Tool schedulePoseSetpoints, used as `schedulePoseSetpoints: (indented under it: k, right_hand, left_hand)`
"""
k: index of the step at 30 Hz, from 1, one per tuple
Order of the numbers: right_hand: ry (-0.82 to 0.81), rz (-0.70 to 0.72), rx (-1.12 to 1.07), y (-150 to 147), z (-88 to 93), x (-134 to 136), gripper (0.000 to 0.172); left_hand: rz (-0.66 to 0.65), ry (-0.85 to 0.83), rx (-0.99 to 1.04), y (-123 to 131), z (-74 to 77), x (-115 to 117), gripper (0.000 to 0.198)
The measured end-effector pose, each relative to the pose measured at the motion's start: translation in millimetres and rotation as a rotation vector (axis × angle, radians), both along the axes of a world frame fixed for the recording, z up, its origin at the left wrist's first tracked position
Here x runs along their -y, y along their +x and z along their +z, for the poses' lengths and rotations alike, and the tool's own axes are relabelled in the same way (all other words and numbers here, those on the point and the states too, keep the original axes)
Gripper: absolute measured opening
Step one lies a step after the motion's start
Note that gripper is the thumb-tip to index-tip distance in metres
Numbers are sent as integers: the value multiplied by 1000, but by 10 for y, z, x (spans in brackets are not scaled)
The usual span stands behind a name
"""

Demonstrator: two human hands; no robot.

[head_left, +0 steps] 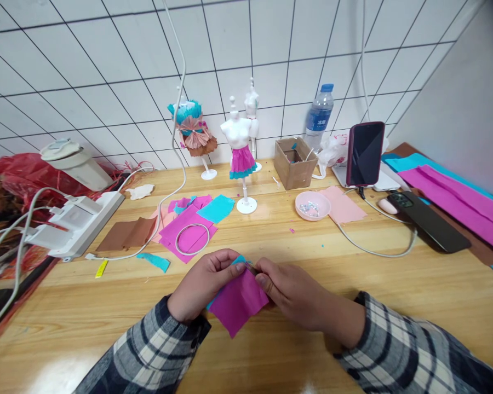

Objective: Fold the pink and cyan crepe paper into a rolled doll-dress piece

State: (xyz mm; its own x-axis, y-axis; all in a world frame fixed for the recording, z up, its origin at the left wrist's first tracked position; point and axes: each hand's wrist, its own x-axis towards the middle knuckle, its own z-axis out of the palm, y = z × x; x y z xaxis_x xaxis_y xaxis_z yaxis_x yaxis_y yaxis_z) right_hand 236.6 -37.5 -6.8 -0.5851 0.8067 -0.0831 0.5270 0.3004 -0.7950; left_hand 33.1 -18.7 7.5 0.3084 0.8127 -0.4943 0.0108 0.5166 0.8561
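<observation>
Low over the wooden table (353, 284), my left hand (203, 284) and my right hand (296, 293) meet at a magenta piece of crepe paper (238, 303). A blue strip (241, 260) peeks out along its top edge. Both hands pinch that top edge, thumbs and forefingers pressed together, left from the left side, right from the right. The paper hangs down between my wrists and rests near the table. Behind it stands a small white mannequin (240, 148) in a magenta and blue skirt.
Paper scraps (193, 221) and a wire ring (192, 239) lie beyond my hands. A pink dish of beads (312, 205), cardboard box (294, 162), water bottle (319, 116), propped phone (365, 153) with cable, second phone (429, 219), power strip (78, 219) and crepe sheets (456, 197) ring the table.
</observation>
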Motion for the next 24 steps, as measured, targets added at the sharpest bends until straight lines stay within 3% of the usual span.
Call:
schedulePoseSetpoints:
  k: [8, 24]
  right_hand:
    - [28, -16, 25, -23, 16, 19, 27]
    - [77, -11, 49, -22, -18, 17, 27]
  left_hand:
    - [-99, 99, -47, 4, -26, 6, 38]
    - [-107, 3, -9, -34, -78, -8, 37]
